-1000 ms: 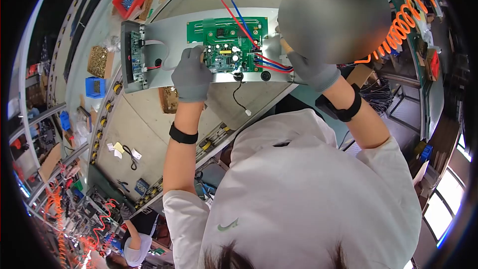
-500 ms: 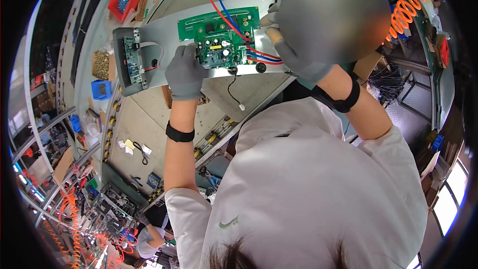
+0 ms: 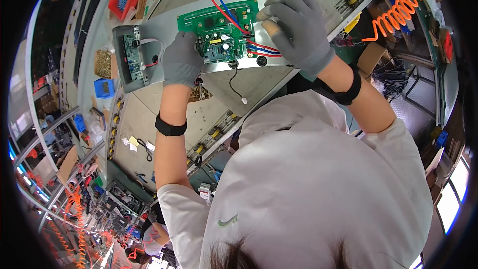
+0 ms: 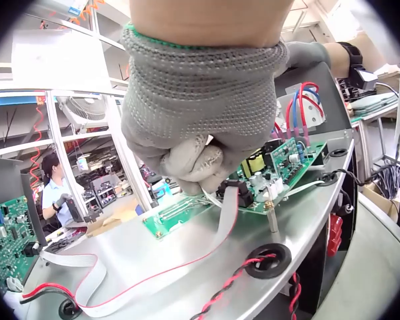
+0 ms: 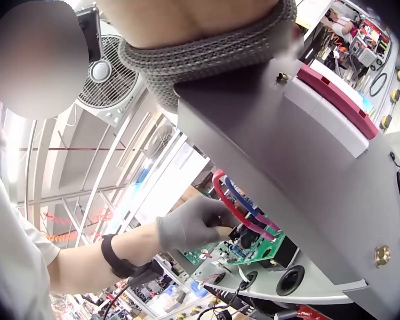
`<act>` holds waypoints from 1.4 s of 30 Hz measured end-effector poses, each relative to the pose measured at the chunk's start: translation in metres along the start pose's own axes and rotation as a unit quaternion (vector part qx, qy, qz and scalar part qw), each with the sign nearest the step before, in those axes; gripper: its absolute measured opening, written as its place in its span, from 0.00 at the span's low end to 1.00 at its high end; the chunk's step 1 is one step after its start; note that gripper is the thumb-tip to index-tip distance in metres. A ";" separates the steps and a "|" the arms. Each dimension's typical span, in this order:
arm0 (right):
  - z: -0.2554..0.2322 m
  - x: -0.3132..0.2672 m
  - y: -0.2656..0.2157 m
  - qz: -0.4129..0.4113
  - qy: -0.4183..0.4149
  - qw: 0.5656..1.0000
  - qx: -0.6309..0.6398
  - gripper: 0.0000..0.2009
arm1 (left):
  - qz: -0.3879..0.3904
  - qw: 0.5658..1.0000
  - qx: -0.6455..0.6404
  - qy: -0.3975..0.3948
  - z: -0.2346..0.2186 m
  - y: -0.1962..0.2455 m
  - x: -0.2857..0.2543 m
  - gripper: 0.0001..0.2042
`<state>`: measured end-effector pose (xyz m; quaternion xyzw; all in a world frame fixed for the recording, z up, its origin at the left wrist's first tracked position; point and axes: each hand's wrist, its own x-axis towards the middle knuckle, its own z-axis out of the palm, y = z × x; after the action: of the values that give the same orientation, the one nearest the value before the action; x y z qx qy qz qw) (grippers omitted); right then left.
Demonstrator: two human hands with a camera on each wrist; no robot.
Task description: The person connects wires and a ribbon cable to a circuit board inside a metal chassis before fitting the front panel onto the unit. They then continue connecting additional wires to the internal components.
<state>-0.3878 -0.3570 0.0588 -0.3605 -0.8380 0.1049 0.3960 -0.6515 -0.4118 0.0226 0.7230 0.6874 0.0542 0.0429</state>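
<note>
A bent metal chassis (image 3: 167, 22) carries a green circuit board (image 3: 218, 12) with red and blue wires (image 3: 219, 4) rising from it. My gloved left hand (image 3: 181, 61) is at the board's left edge. In the left wrist view, its curled fingertips pinch at the black connector (image 4: 235, 191) of a grey ribbon cable (image 4: 228, 223); the thumb is partly hidden. My gloved right hand (image 3: 298, 35) grips the chassis's upright right end panel (image 5: 267, 153), which hides most of its fingers in the right wrist view. A second board (image 3: 132, 55) sits on the left end panel.
Beneath the chassis runs a workbench (image 3: 142, 124) with roller strips along its edges. A red bin (image 3: 123, 2) of screws and a blue bin (image 3: 104, 88) stand at left. An orange coiled hose (image 3: 398, 17) hangs at right. Scissors (image 3: 145, 149) lie near the front.
The head view has shifted, and the chassis with both hands now appears slightly farther left and up. The left hand stays at the board's left edge, the right at the chassis's right end.
</note>
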 end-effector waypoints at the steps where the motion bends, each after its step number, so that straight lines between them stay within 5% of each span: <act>1: 0.000 0.000 0.001 0.000 -0.005 1.000 0.004 0.07 | 0.003 1.000 0.001 -0.002 -0.002 -0.001 0.002 0.12; 7: 0.001 -0.002 0.002 0.009 0.004 1.000 0.004 0.06 | 0.009 0.997 -0.032 -0.072 -0.013 -0.002 0.011 0.07; 13: 0.002 -0.003 0.002 0.013 0.014 1.000 0.007 0.05 | -0.083 0.995 0.031 -0.042 -0.010 0.012 0.003 0.07; 15: 0.004 -0.003 0.004 0.014 0.019 1.000 0.015 0.05 | -0.168 0.981 -0.095 0.002 -0.011 0.008 0.000 0.06; 21: 0.003 -0.003 0.001 0.011 0.010 1.000 0.009 0.06 | -0.006 0.999 -0.037 -0.018 0.002 -0.014 0.008 0.06; 22: 0.003 -0.001 0.001 0.016 0.002 1.000 0.008 0.06 | -0.008 0.999 -0.036 -0.010 0.001 -0.020 0.011 0.06; 24: 0.002 -0.003 0.001 0.010 -0.002 1.000 0.007 0.06 | -0.067 0.972 -0.184 -0.130 -0.003 -0.032 0.013 0.09; 26: -0.004 0.001 0.001 -0.006 -0.002 1.000 0.002 0.07 | -0.062 0.957 -0.256 -0.125 -0.008 -0.047 0.009 0.11; 28: -0.015 0.004 -0.004 0.058 -0.012 0.993 0.103 0.07 | -0.051 0.935 -0.329 -0.119 -0.005 -0.053 0.003 0.12; 29: -0.014 0.002 0.000 0.083 0.029 0.986 0.140 0.07 | -0.055 0.942 -0.327 -0.056 0.002 -0.052 -0.002 0.13; 30: -0.015 0.003 0.006 0.070 0.030 0.988 0.135 0.07 | -0.059 0.944 -0.326 0.004 0.004 -0.048 -0.008 0.14; 31: -0.019 0.005 0.014 0.152 0.037 0.977 0.147 0.07 | -0.044 0.982 -0.182 0.005 0.000 -0.037 -0.014 0.13; 33: -0.023 0.012 0.035 0.282 0.018 0.953 0.107 0.13 | -0.064 0.976 -0.206 0.038 0.006 -0.022 -0.024 0.13; 34: -0.024 0.019 0.046 0.271 0.021 0.958 0.093 0.13 | -0.084 0.969 -0.223 0.059 0.011 -0.015 -0.025 0.12; 36: -0.025 0.036 0.068 0.387 -0.197 0.898 -0.073 0.23 | -0.115 0.956 -0.269 0.021 0.016 -0.020 -0.025 0.13; 37: -0.012 0.039 0.091 0.445 -0.247 0.861 -0.002 0.27 | -0.149 0.941 -0.302 -0.035 0.017 -0.021 -0.026 0.14; 38: 0.002 0.042 0.111 0.496 -0.291 0.815 0.069 0.31 | -0.102 0.970 -0.222 -0.008 0.006 -0.014 -0.026 0.16; 39: 0.010 0.048 0.110 0.523 -0.290 0.791 0.130 0.31 | -0.055 0.989 -0.139 0.022 -0.007 -0.008 -0.028 0.18; 42: 0.036 0.067 0.128 0.548 -0.273 0.739 0.282 0.21 | -0.060 0.955 -0.237 0.168 -0.011 0.009 -0.035 0.22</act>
<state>-0.3764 -0.2145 0.0152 -0.5851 -0.4997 0.6295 0.1083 -0.6456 -0.4472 0.0341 0.6299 0.6942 0.3336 0.1001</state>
